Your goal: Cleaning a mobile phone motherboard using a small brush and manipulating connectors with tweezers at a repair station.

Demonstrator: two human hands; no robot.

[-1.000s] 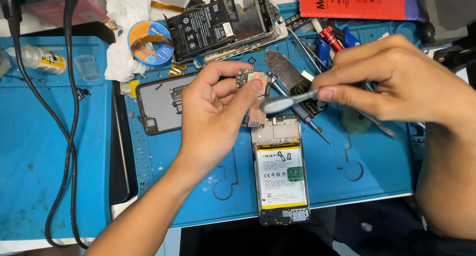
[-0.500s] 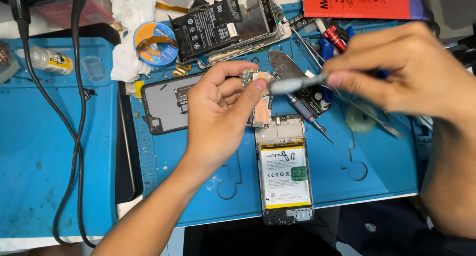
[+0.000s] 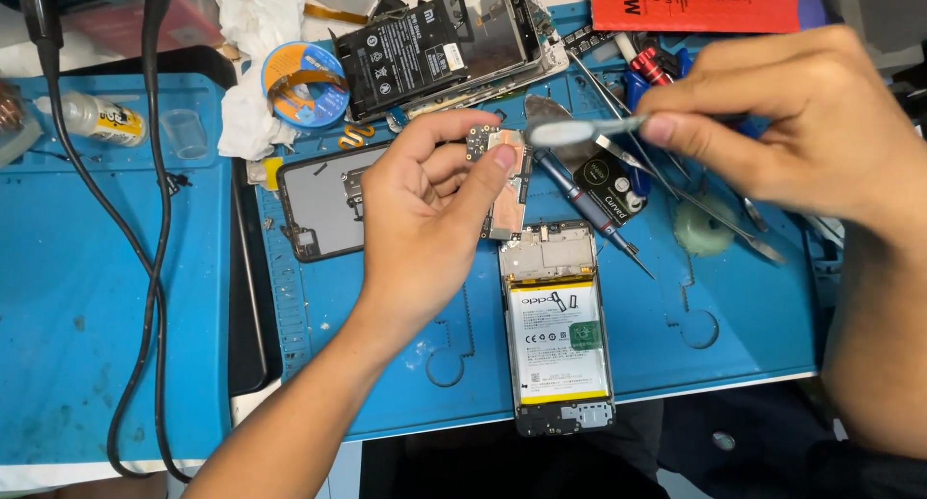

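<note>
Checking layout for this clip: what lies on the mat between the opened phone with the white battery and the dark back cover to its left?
In the head view, the left hand holding a small circuit board lies between the opened phone and dark back cover.

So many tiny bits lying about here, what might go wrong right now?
The left hand pinches the small circuit board only by its edges, above the open phone; it might slip and drop onto it. The right hand brings a metal tool close to the board, so a slip might scratch it. Loose screwdrivers crowd the blue mat.
</note>
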